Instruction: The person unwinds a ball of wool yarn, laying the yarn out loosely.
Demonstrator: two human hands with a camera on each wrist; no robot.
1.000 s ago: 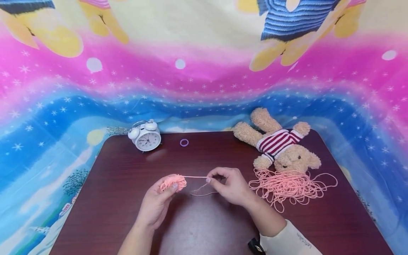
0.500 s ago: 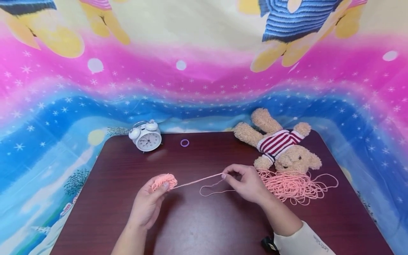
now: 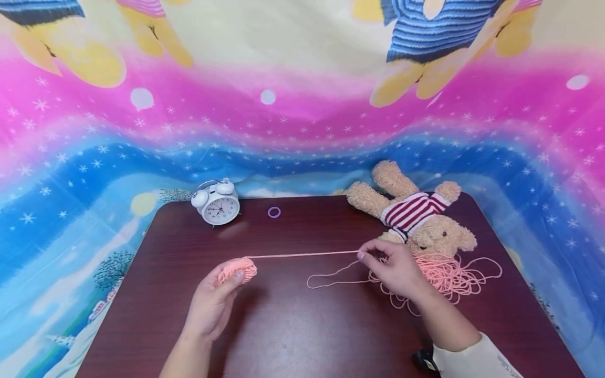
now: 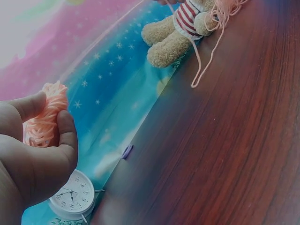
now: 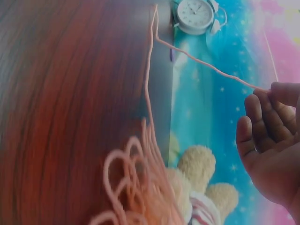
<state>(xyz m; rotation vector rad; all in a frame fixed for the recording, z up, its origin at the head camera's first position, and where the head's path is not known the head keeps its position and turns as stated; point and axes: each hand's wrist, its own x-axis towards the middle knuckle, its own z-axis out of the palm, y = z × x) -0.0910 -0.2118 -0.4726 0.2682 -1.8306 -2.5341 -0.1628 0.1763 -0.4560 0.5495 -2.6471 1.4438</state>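
Note:
My left hand [image 3: 210, 304] holds a small wound bundle of peach-pink yarn [image 3: 238, 270] between thumb and fingers, above the left middle of the table. From the bundle a strand [image 3: 302, 255] runs taut to my right hand [image 3: 397, 268], whose thumb and forefinger pinch it. Past that pinch the yarn droops in a slack loop [image 5: 150, 70] and leads back to the loose yarn heap [image 3: 449, 275] on the right. In the left wrist view the wraps of the bundle [image 4: 47, 115] show between thumb and fingertips. My right hand and forearm cover part of the heap in the head view.
A teddy bear [image 3: 416, 210] in a striped shirt lies at the back right, its head against the yarn heap. A white alarm clock [image 3: 220, 209] and a purple ring [image 3: 274, 212] are along the back of the dark wooden table [image 3: 293, 325]. A patterned cloth hangs behind.
My right hand has moved right, drawing out a longer stretch of strand. My left hand with the bundle has shifted slightly left. The slack loop has moved right too.

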